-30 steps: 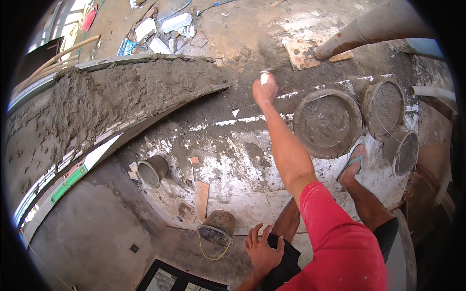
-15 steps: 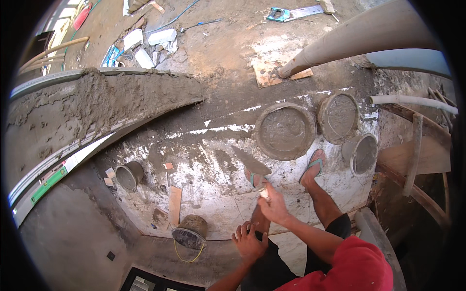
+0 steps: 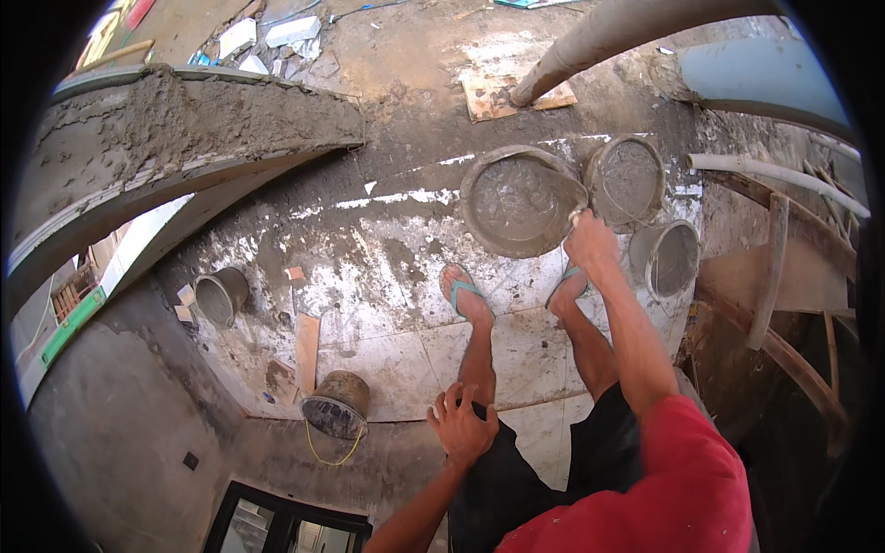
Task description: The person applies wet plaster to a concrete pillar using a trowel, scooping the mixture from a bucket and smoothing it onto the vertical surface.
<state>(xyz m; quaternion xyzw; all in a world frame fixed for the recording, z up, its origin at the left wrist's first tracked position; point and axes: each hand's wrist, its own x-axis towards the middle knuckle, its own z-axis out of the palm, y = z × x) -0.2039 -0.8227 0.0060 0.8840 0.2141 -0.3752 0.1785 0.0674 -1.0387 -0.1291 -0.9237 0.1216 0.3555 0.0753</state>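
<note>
My right hand is closed round the handle of a trowel, reaching out over a wide round basin. The trowel's blade is coated grey and lies at the right side of the wet mortar, so its outline is hard to make out there. My left hand rests on my left knee with its fingers apart, holding nothing. Right of the basin stands a bucket of mortar, and nearer to me a tilted bucket smeared with grey.
A mortar-covered slab juts in from the left, with a green spirit level beneath it. Two more buckets lie to the left near a wood strip. A slanting post stands on a board ahead; timbers line the right.
My right hand has carried the trowel forward and right, from above my left foot to the basin. My left hand stays on the knee. The view has shifted.
</note>
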